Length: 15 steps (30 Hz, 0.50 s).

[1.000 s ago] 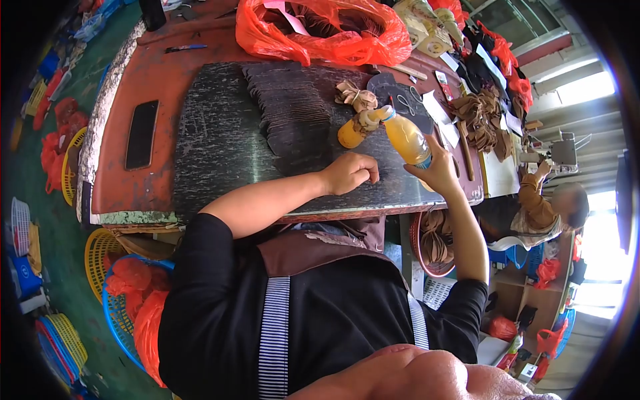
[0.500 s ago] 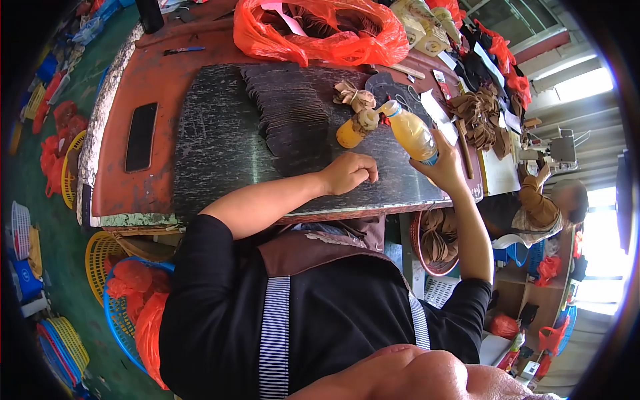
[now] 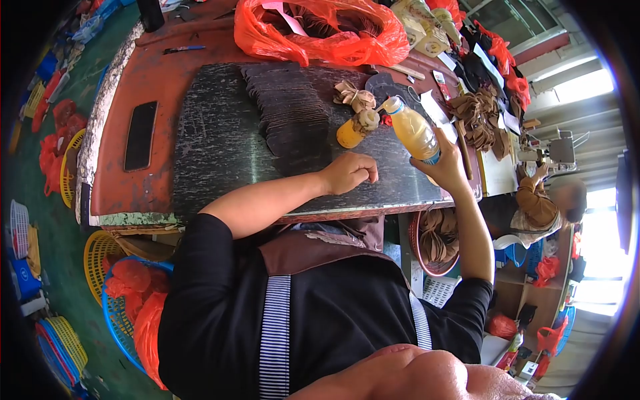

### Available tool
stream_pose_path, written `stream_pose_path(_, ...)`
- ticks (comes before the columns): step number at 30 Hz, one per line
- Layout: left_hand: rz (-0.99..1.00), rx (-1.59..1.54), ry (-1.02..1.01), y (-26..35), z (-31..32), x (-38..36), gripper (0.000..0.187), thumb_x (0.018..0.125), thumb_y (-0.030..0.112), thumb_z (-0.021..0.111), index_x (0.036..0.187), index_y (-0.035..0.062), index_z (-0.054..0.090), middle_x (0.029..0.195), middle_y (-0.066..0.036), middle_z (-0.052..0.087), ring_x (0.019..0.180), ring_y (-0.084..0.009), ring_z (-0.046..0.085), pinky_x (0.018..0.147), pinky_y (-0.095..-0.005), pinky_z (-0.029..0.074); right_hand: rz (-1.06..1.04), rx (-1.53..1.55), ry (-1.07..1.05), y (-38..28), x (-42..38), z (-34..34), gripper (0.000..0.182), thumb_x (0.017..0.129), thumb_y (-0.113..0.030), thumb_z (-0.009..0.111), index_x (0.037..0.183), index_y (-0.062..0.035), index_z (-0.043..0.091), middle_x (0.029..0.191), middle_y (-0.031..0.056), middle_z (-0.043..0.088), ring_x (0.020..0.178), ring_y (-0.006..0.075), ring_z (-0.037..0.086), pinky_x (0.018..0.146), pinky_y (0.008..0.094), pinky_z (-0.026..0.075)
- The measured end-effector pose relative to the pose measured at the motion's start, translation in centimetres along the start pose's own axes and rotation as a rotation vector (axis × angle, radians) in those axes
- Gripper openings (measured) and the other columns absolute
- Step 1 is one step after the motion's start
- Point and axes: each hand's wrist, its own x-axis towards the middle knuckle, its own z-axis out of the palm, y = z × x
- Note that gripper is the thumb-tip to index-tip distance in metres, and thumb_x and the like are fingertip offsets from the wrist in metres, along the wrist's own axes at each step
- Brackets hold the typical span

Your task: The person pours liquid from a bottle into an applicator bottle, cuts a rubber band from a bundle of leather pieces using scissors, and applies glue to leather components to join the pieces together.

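Note:
My right hand is wrapped round the lower part of a clear plastic bottle holding pale yellowish liquid. The bottle leans to the left, its light-coloured top pointing toward a small yellow pot with a crumpled, crusted top. My left hand rests on the dark speckled board with its fingers curled in, and nothing shows in it. Beyond that hand lies a row of overlapping dark flat pieces. A bunched tan piece sits behind the pot.
A red plastic bag of dark pieces lies at the back. A phone-like black slab and a pen are on the left. Brown pieces are heaped at the right. A basket stands below the edge. Another person sits farther right.
The bottle has tipped very slightly in my right hand, its top a little higher and further right. My left hand has not moved.

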Motion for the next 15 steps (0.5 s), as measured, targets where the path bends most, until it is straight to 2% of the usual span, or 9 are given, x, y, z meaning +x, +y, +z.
stream_pose_path(15,-0.006,-0.003,0.000,-0.1,0.0,0.0,0.019,0.081,0.000,0.043,0.085,-0.0013,0.062,0.085,-0.010,0.067,0.083,-0.0197,0.063,0.079,-0.0337,0.050,-0.010,-0.034,-0.053,1.1,-0.2,0.7,0.064,0.066,-0.024,0.084,0.121,-0.0072,0.056,0.097,0.0171,0.069,0.092,0.0358,0.069,0.080,0.0429,0.052)
